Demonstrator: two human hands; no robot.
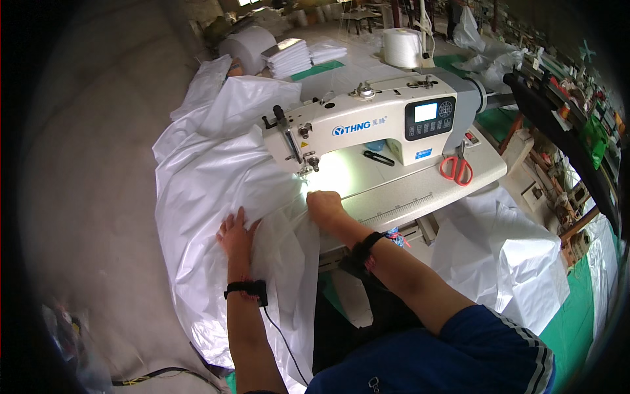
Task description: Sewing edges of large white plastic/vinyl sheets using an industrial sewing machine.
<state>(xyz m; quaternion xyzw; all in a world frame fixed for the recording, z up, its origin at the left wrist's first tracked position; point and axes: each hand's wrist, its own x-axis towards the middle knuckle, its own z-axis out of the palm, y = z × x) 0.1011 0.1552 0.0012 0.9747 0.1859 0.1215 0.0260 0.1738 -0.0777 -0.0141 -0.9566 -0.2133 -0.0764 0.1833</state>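
A large white plastic sheet (pixel 216 164) lies in folds over the left end of the sewing machine's table and hangs down toward me. My left hand (pixel 237 235) rests on it with fingers spread, pressing it from above. Just in front of the needle and presser foot (pixel 305 173), my right hand (pixel 325 207) is closed, with the sheet's edge pinched in its fingers. The white sewing machine (pixel 367 121) stands over the sheet, its lamp lighting the spot beside my right hand. Both wrists wear black straps.
Red-handled scissors (pixel 457 169) and small black thread snips (pixel 378 157) lie on the machine bed. Behind stand a white thread cone (pixel 401 48) and a stack of folded white sheets (pixel 287 58). More white plastic (pixel 502 253) hangs at the right. A cable (pixel 282 338) trails from my left wrist.
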